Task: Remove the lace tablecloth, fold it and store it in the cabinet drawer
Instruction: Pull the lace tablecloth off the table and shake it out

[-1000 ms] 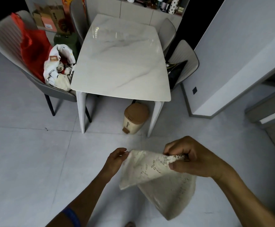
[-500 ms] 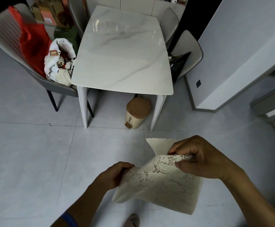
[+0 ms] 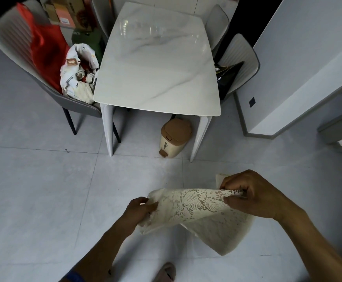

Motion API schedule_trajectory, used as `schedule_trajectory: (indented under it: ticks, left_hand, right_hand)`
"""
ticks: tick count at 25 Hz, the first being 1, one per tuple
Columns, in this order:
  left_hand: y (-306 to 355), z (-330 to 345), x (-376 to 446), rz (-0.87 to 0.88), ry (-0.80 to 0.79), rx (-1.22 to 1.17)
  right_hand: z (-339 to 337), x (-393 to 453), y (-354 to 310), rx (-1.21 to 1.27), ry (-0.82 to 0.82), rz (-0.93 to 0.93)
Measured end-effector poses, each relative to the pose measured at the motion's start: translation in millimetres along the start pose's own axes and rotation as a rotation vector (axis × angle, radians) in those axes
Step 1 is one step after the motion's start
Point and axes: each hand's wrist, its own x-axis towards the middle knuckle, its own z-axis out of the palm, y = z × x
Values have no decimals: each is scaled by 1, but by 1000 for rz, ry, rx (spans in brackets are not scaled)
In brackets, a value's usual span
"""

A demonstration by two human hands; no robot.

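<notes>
Both hands pinch the lace tablecloth (image 3: pixel 202 212) at lower centre of the frame: left hand (image 3: pixel 139 210) on one end, right hand (image 3: pixel 251 195) on the other. The marble table (image 3: pixel 157 64) above is bare. Folding appears partly done; storing in the drawer remains.

At six o'clock the slipper (image 3: pixel 165 271) runs off the bottom edge. Print on the pedal bin (image 3: pixel 172 139) is too small to read. At eleven o'clock, boxes (image 3: pixel 64 11) are cropped and blurred. The right hand (image 3: pixel 253 195) hides the lace tablecloth's (image 3: pixel 196 208) corner.
</notes>
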Motion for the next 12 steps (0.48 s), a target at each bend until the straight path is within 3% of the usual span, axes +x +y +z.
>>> schedule_trajectory:
  ticks: [3, 5, 10, 12]
  left_hand:
    - [6, -11, 1, 92, 197, -74]
    - [11, -21, 3, 108, 287, -266]
    - [16, -48, 6, 223, 68, -426]
    - [16, -55, 6, 257, 58, -497]
  right_hand:
    - [-1, 1, 6, 39, 19, 13]
    - [-1, 1, 11, 66, 37, 12]
    - [-3, 2, 28, 123, 64, 54]
    - [-6, 3, 29, 199, 81, 90]
